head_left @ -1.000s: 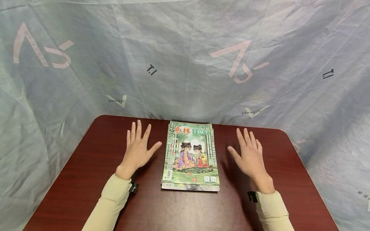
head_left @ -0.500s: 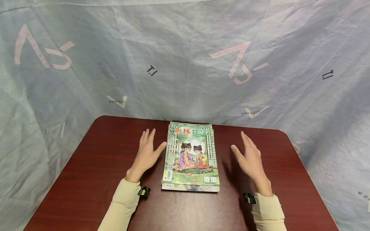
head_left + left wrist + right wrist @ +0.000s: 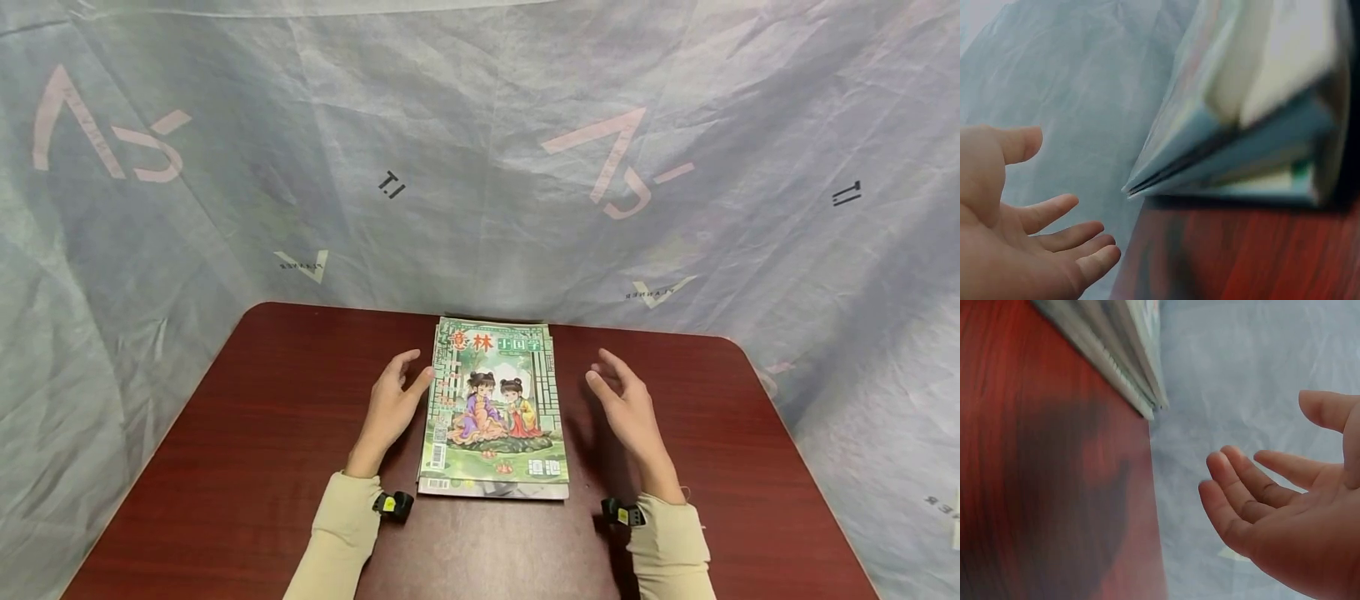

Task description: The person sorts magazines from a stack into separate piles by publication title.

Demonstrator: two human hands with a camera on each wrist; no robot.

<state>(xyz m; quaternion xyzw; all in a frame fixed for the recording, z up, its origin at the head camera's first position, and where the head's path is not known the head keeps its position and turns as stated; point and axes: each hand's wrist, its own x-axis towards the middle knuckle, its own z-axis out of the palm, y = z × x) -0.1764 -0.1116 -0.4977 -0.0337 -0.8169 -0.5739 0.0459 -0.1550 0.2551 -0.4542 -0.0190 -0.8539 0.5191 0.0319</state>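
Observation:
A stack of magazines (image 3: 495,417) lies on the table, its green top cover showing two drawn children. Just left of it is my left hand (image 3: 390,406), palm turned inward, fingers slightly bent. My right hand (image 3: 628,412) hovers to the right of the stack, farther off, with its fingers loosely bent. Neither hand holds anything. In the left wrist view, a gap separates the left hand (image 3: 1029,231) from the magazines' edges (image 3: 1254,156). The right wrist view shows the right hand (image 3: 1291,512) apart from the stack's corner (image 3: 1116,362).
The dark red table (image 3: 247,433) has rounded far corners. Grey printed cloth (image 3: 480,167) hangs behind it and along both sides. Black bands with small devices (image 3: 395,506) are on both wrists.
The left hand has moved right, towards the stack, and the right hand has shifted slightly left. Both palms have turned inward, and the spread fingers have bent and come closer together.

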